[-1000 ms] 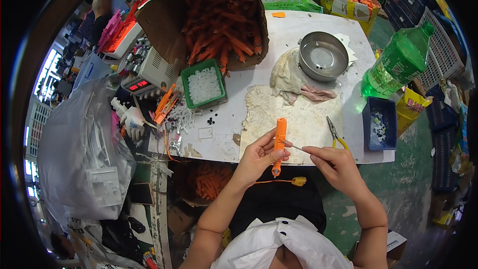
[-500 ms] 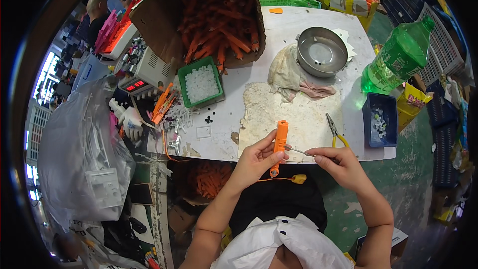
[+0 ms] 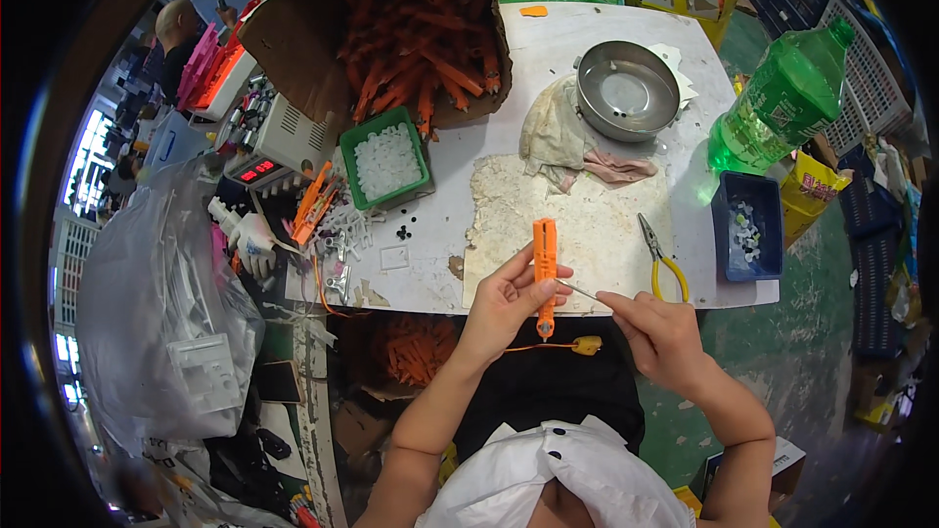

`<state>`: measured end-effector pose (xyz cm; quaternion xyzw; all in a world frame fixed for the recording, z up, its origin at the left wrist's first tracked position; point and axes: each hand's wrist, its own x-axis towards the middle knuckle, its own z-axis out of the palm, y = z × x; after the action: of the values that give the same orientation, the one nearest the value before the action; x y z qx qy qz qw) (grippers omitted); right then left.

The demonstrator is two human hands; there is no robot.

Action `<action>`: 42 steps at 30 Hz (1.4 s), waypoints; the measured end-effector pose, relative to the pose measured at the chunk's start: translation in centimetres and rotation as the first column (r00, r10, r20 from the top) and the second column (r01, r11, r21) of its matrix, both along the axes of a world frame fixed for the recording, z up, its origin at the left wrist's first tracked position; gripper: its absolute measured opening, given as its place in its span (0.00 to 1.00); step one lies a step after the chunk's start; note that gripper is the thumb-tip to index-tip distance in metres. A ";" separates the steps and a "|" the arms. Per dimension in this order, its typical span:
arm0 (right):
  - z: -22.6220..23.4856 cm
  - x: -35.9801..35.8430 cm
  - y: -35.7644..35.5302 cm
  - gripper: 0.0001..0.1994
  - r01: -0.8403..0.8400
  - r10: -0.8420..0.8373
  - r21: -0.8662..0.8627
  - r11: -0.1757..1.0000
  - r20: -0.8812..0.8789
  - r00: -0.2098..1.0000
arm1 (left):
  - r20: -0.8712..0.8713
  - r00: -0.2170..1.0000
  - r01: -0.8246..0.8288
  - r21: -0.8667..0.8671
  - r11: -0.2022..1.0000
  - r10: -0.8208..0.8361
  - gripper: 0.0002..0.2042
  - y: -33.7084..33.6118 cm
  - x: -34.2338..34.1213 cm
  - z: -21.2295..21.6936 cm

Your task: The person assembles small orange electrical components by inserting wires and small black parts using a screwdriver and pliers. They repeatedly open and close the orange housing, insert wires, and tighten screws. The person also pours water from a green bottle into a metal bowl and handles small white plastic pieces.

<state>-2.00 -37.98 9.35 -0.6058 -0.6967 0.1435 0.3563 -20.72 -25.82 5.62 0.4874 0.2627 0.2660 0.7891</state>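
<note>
Pinching the orange clip (image 3: 545,269) upright in my left hand (image 3: 504,303), my right hand (image 3: 660,332) pinches a thin metal pin (image 3: 580,291) against it.

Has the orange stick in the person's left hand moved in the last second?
No. The orange stick stays upright in the left hand at the table's near edge, just left of the yellow-handled pliers.

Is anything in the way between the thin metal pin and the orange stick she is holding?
Nothing visible. The right hand points the thin metal pin straight at the orange stick in the left hand, with its tip right at the stick's side.
</note>
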 end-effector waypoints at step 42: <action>-1.3 1.5 0.4 0.11 -0.086 -0.023 -0.299 0.950 -0.342 0.939 | 0.178 0.972 -0.147 -0.063 0.987 0.156 0.19 0.1 2.0 -2.4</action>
<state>-0.55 -37.54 8.06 -0.6087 -0.6029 0.3595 0.3698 -18.73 -25.70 3.20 0.4200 0.2323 0.3622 0.7990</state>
